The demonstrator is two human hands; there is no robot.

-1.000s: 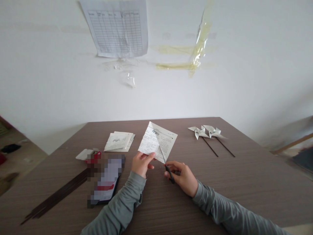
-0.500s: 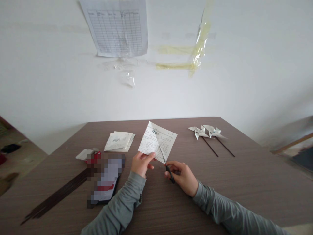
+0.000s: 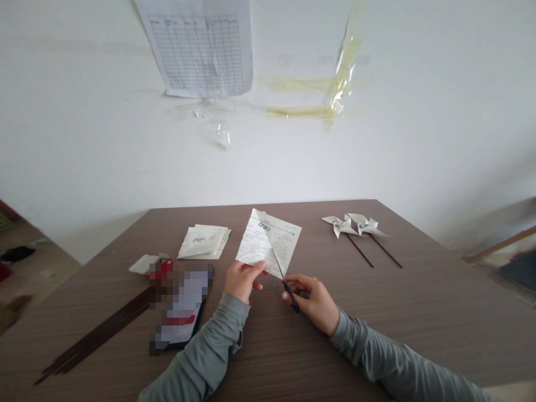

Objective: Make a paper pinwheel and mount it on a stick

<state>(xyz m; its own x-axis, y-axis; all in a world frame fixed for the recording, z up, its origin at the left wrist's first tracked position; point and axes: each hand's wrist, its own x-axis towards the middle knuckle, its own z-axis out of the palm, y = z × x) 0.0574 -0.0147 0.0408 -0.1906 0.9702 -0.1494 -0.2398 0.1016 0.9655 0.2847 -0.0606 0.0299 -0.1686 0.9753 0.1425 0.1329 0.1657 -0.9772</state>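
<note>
My left hand (image 3: 242, 283) pinches the lower edge of a square of printed paper (image 3: 268, 243), thumb on top and fingers beneath. The square is tilted, one corner pointing away from me. In my right hand (image 3: 315, 301) is a pair of scissors (image 3: 290, 293) with black handles. Their blades lie at the paper's near corner and point in towards its middle. A short slit or line shows near the left corner of the sheet. Both hands are over the middle of the table.
Left of the paper lies a stack of paper squares (image 3: 203, 243). Nearer are a small red and white box (image 3: 157, 267), a partly blurred phone (image 3: 184, 307) and a bundle of thin dark sticks (image 3: 98, 338). Two paper pinwheels (image 3: 354, 226) on sticks lie right on the table (image 3: 419, 312).
The paper has shifted very slightly to the left at its far and right corners. Both hands and the scissors stay almost where they were.
</note>
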